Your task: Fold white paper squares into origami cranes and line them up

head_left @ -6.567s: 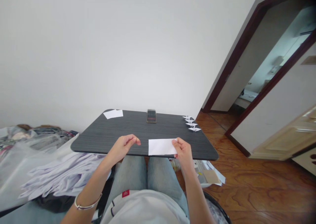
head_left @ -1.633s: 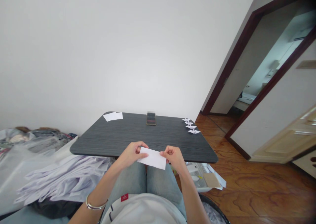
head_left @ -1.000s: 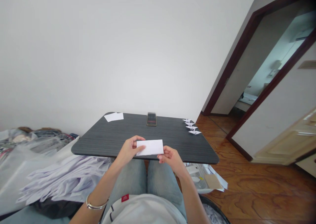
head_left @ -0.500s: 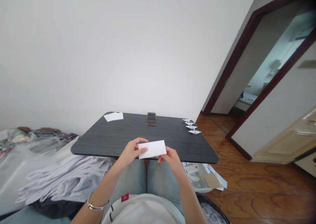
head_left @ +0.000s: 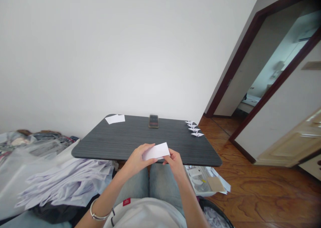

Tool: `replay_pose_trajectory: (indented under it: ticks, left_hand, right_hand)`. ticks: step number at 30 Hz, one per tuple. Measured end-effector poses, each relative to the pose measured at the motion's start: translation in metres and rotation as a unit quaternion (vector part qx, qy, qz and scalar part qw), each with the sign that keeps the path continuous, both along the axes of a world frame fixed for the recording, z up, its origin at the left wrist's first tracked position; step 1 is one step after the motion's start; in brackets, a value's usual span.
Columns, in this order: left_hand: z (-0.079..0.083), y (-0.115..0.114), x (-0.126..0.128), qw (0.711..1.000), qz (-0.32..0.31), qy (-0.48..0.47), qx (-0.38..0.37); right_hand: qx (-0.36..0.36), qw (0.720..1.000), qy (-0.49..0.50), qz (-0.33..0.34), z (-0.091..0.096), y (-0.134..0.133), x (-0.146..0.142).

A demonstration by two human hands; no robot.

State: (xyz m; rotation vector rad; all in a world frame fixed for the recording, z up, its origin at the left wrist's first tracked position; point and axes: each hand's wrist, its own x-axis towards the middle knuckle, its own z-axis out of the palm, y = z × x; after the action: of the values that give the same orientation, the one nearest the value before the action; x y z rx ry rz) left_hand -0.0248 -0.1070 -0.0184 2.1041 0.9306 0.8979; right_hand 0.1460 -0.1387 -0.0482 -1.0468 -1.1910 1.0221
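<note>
A folded white paper [head_left: 158, 151] is held in the air just above the near edge of the dark table [head_left: 120, 141]. My left hand [head_left: 137, 159] grips its left end with the fingers closed over it. My right hand [head_left: 173, 159] pinches the lower right edge from below. Both hands hover over my lap in light jeans.
Farther back on the table lie a white sheet [head_left: 115, 118] at the left corner, a phone [head_left: 153, 121] in the middle and several small folded paper cranes [head_left: 194, 128] at the right edge. Crumpled white fabric [head_left: 62, 181] lies to the left. A tray of papers [head_left: 205, 181] sits on the wooden floor.
The paper went from my right hand alone over the table to both hands. In the last second the hands drew closer together and the paper tilted up at its right end.
</note>
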Motion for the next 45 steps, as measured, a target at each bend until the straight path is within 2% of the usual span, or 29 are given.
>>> replay_pose_trajectory:
  ticks: [4,9,15,20,25,29,33,40,45]
  left_hand:
    - [0.001,-0.002,0.001,0.999,0.005,0.000,-0.044]
    - [0.005,-0.005,0.002,0.996,-0.001,-0.043,-0.084]
    - [-0.001,0.003,-0.001,0.989,0.025,-0.088,-0.113]
    - [-0.005,0.005,0.002,0.976,0.031,-0.156,-0.148]
    - [-0.007,0.001,0.009,0.971,0.032,-0.173,-0.160]
    - [-0.007,-0.001,0.010,0.950,0.031,-0.212,-0.228]
    - [-0.002,-0.002,0.008,0.923,0.035,-0.242,-0.297]
    - [0.001,0.001,0.003,0.923,-0.051,-0.251,-0.287]
    - [0.002,0.001,0.001,0.921,-0.067,-0.225,-0.311]
  right_hand:
    - [-0.012,1.000,-0.001,0.008,0.002,-0.001,0.001]
    - [-0.014,1.000,0.006,0.002,0.000,-0.001,0.001]
    - [-0.006,0.999,-0.013,0.032,0.001,-0.002,0.005]
    - [-0.027,1.000,-0.001,0.005,0.001,-0.001,0.007]
    - [-0.053,0.999,-0.001,-0.006,-0.003,-0.001,-0.004]
    - [-0.057,0.998,0.007,-0.015,-0.003,-0.001,-0.007]
    - [-0.025,0.998,0.049,0.005,0.001,-0.003,-0.005]
    - [-0.020,0.992,0.092,0.088,0.003,-0.006,0.000]
    - [0.010,0.987,0.131,0.094,0.006,-0.007,0.001]
